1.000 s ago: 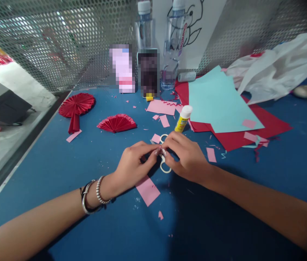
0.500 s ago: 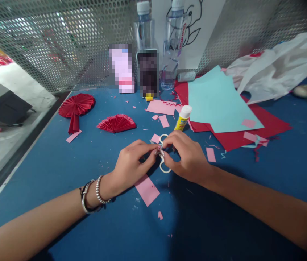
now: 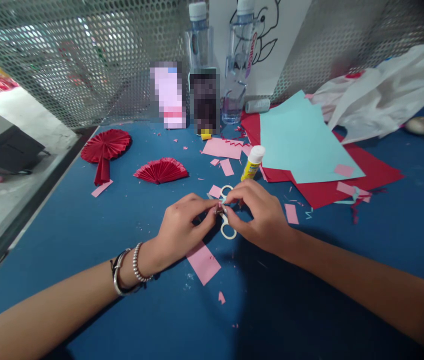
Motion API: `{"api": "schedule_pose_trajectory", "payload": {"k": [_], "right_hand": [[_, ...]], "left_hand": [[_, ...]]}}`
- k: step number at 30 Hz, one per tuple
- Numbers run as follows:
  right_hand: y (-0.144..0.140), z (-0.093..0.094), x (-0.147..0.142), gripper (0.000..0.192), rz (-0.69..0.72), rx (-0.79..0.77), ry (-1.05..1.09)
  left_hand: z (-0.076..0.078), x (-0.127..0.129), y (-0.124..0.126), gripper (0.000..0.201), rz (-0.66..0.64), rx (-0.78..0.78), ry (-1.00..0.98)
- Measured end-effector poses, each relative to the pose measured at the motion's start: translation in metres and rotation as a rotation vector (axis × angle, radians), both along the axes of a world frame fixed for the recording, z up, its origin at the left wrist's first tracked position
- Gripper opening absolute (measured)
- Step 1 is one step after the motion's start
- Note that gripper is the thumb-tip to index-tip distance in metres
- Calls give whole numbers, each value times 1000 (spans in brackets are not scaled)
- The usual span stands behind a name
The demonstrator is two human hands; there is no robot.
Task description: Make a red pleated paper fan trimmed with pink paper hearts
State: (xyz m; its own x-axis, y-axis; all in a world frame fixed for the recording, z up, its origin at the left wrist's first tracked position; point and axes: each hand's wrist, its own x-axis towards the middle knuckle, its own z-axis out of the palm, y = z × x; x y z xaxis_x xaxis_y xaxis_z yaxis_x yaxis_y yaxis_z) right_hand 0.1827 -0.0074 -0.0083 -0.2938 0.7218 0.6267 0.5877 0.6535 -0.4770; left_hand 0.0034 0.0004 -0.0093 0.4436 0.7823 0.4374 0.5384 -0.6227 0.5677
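A small folded piece (image 3: pixel 220 209) is pinched between your left hand (image 3: pixel 181 227) and right hand (image 3: pixel 260 215), over scissors (image 3: pixel 227 227) on the worktop (image 3: pixel 84 240).

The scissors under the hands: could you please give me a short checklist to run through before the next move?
1. Both hands meet over the work: left hand and right hand fingertip to fingertip: ok.
2. What the fingertips pinch: too small and covered: cannot tell.
3. Scissors lie on the blue table under the fingers, white loops showing: ok.
4. Scissor blades closed: hidden: cannot tell.
5. Glue stick upright, capped, apart from the hands: ok.
6. Pink paper piece lies flat near the left wrist: ok.
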Motion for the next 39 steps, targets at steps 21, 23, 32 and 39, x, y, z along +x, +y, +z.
{"api": "schedule_pose_trajectory", "payload": {"k": [21, 23, 32, 39], "right_hand": [[-1, -2, -1, 5, 7, -120, 111], [-2, -2, -2, 5, 3, -165, 141], [0, 0, -3, 5, 2, -290, 234], [1, 0, -1, 5, 36, -333, 248]], "left_hand": [[1, 0, -1, 21, 3, 11, -38], [1, 0, -1, 20, -1, 20, -53], [2, 1, -2, 20, 11, -12, -66], [5, 0, -1, 18, -15, -122, -126]]}}
